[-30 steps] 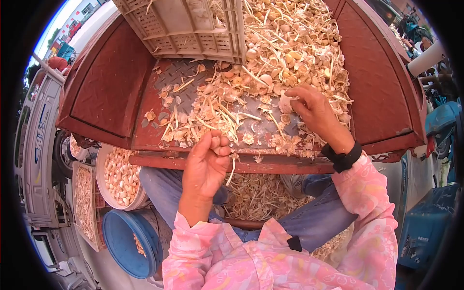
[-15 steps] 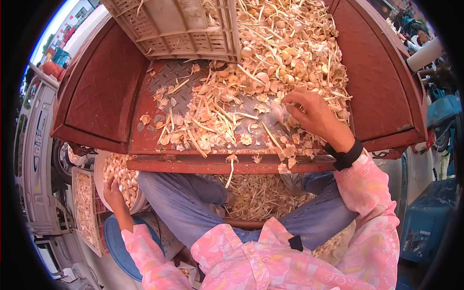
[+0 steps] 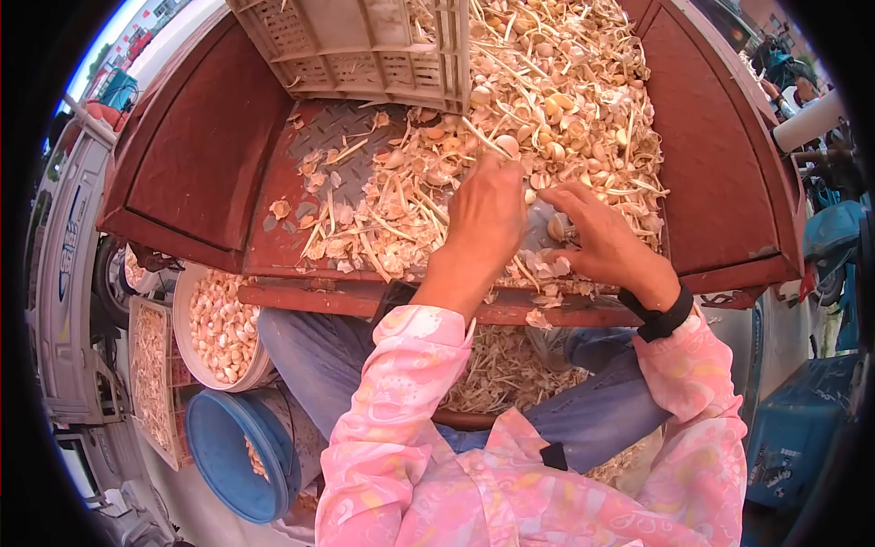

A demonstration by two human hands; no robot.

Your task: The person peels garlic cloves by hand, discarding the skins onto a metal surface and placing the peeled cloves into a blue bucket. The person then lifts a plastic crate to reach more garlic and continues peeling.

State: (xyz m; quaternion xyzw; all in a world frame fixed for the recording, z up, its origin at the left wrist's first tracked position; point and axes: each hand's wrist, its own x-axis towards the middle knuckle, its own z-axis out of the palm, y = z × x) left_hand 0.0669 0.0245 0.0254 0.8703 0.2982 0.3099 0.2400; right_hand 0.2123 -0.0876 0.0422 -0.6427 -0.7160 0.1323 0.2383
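My left hand [image 3: 485, 217] reaches over the front of the red metal truck bed, its fingers curled together and pointing down. Whatever they hold is hidden behind the knuckles. Close by on the right, my right hand [image 3: 609, 239] has its thumb and fingers curved apart around a few garlic cloves [image 3: 558, 228] on the bed; I see no firm grip on them. Beyond both hands spreads a heap of garlic cloves, papery skins and dry stalks [image 3: 583, 128]. A pale garlic clove [image 3: 507, 145] lies just past the left fingertips.
A slatted plastic crate [image 3: 365, 55] stands tilted on the heap at the back left. Left of my knees are a white bucket of peeled-looking cloves [image 3: 223, 328], a blue bucket [image 3: 205, 456] and a crate of skins [image 3: 150, 365]. Stalks and skins [image 3: 501, 369] cover the ground between my legs.
My left hand has come from the white bucket up to the bed, beside the right hand. The right hand's thumb and fingers have spread apart, slightly lower and to the right.
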